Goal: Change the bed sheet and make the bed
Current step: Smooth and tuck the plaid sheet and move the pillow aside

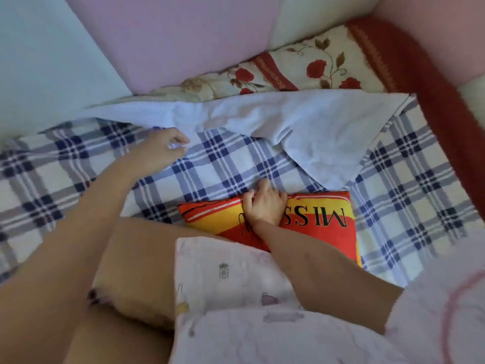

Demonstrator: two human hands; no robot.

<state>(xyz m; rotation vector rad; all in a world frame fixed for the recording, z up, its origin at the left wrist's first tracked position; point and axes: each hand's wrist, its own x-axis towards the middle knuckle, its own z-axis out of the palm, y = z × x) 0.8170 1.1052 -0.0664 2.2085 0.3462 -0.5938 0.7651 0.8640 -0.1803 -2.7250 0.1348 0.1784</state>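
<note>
On the bed, the plaid sheet (pixel 236 164) lies spread, its pale underside folded back in a wide flap along the far side. The left hand (pixel 160 149) has a pinching grip on the flap's edge. The right hand (pixel 265 204) curls its grip over the far edge of a red-and-yellow pillow (pixel 322 219) lying on the sheet. A floral pillow (pixel 301 67) sits against the pink wall (pixel 183 35), and a red blanket (pixel 433 88) borders the right side.

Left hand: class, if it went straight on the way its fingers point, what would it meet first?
Probably the folded-back pale blue sheet, its edge just beyond the left hand on the checked sheet. Depth is unclear; it may already touch.
</note>
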